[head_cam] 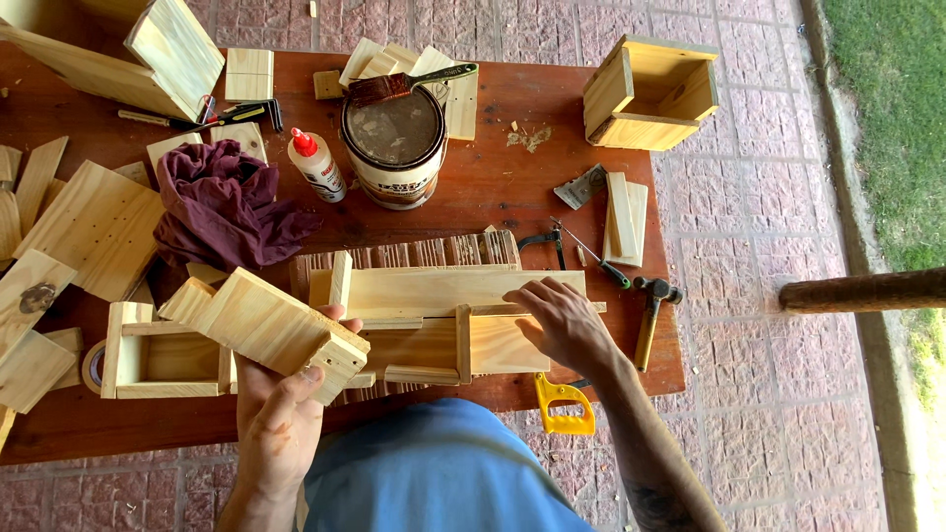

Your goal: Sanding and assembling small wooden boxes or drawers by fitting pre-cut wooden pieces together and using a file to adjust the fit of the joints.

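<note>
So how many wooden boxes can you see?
3. One box stands at the table's far right corner, one open box sits at the near left, and the left hand holds one. Others may be hidden.

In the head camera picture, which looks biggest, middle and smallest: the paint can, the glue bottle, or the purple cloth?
1. Purple cloth
2. Paint can, somewhat smaller than the cloth
3. Glue bottle, clearly smallest

All three sit close together on the table, so camera nearness hardly matters.

On our table (pixel 493 187), the paint can (pixel 394 148) stands behind the wooden frame (pixel 443 315), a brush (pixel 404 84) across its top, the glue bottle (pixel 317 166) just left, the hammer (pixel 652 313) right of the frame.
</note>
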